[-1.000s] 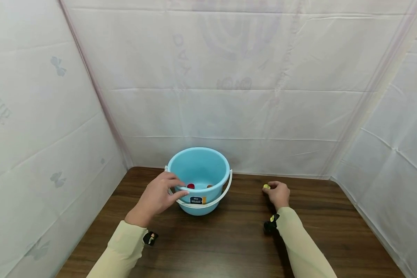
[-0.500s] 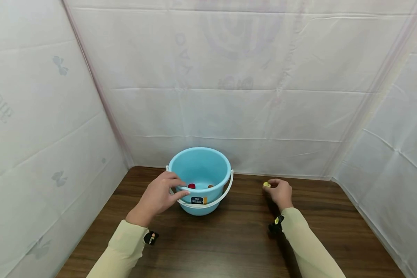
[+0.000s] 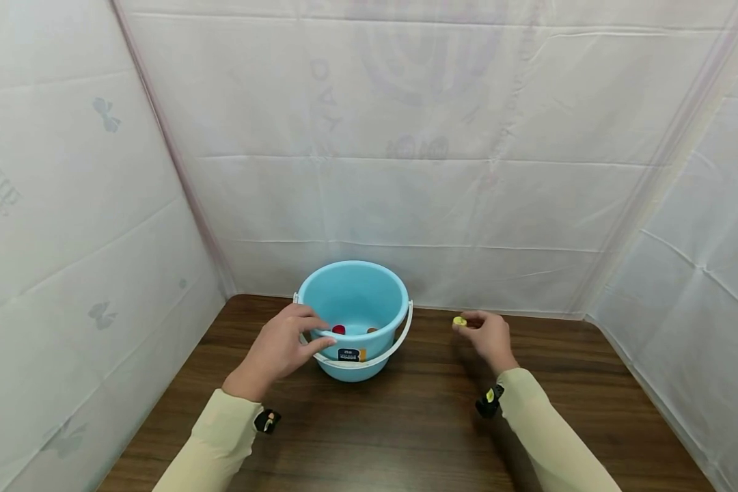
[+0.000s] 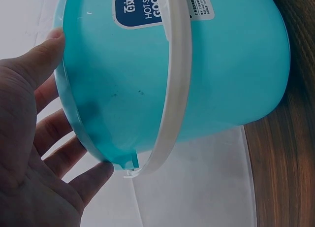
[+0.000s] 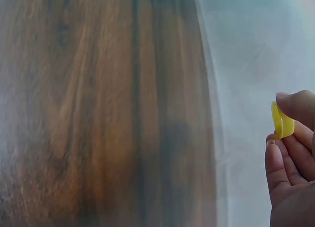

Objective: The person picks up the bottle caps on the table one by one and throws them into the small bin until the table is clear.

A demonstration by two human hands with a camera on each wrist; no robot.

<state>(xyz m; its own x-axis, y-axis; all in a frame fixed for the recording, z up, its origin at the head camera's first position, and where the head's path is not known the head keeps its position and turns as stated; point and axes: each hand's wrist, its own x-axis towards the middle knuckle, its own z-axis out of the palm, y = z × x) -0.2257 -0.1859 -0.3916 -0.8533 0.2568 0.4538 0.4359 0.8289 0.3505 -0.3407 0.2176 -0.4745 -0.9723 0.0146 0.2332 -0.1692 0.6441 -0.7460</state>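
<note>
A light blue bucket (image 3: 354,355) with a white handle (image 4: 178,84) stands upright on the table. My left hand (image 3: 283,344) holds its near left rim, thumb and fingertips along the edge in the left wrist view. Inside the bucket lie a red piece (image 3: 339,329) and an orange piece (image 3: 372,330), both partly hidden by the rim. To the right of the bucket, my right hand (image 3: 489,336) pinches a small hollow yellow bottle cap (image 5: 282,121) between thumb and fingers. In the right wrist view the cap is held above the table, clear of the bucket.
The dark wooden table (image 3: 418,424) runs up to a white sheet wall (image 3: 443,205) just behind the bucket. Similar sheets hang at the left (image 3: 74,273) and right (image 3: 701,273) sides. Black wrist cameras (image 3: 267,421) sit at both cuffs.
My right hand has moved left and slightly away from me, carrying the yellow bottle cap toward the bucket. The left hand and bucket keep their places.
</note>
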